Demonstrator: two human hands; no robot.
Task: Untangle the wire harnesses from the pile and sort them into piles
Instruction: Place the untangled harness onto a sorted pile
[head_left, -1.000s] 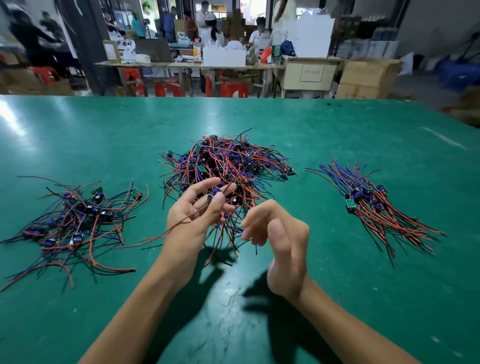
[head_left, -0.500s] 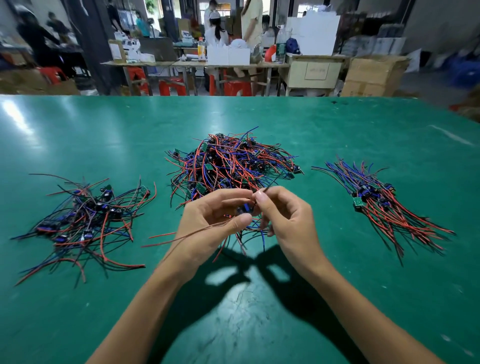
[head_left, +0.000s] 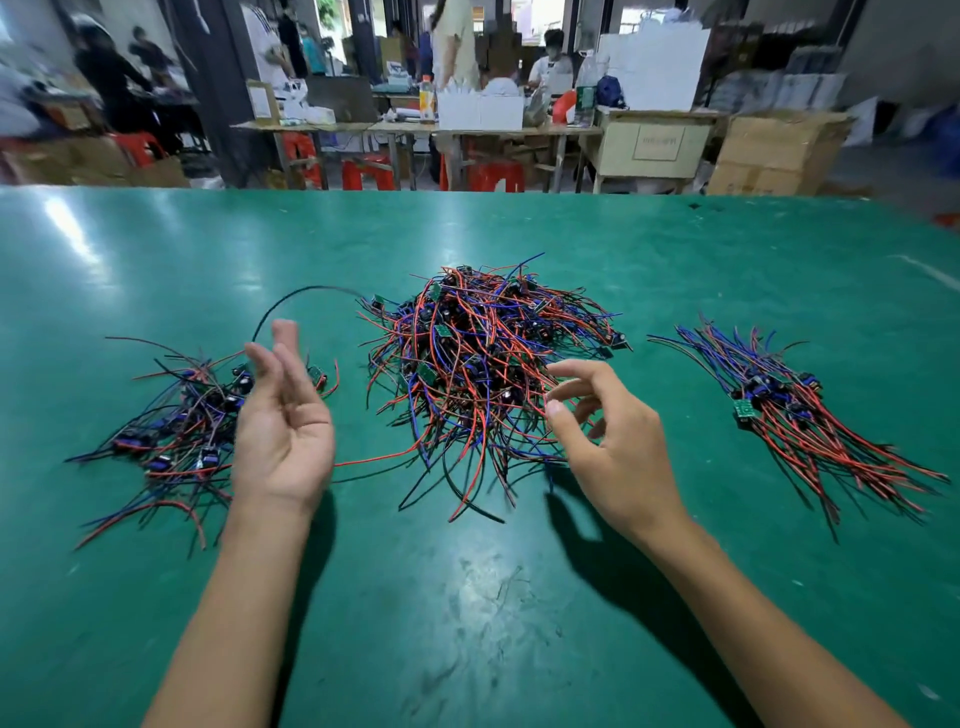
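On the green desk (head_left: 156, 270), 3 wire piles lay; left hand (head_left: 283, 431) spread, right hand (head_left: 610, 447) loosely curled, holding nothing.

The counter (head_left: 467, 597) is green and shiny, with pale scratches. The middle pile (head_left: 483, 374) mixes red, blue and black wires with small green boards. The left pile (head_left: 176, 431) has red, blue and black wires. The right pile (head_left: 795, 410) has red, blue and black wires and one green board.

Three wire piles (head_left: 488, 364) on green table (head_left: 467, 597), empty hands (head_left: 283, 415) spread
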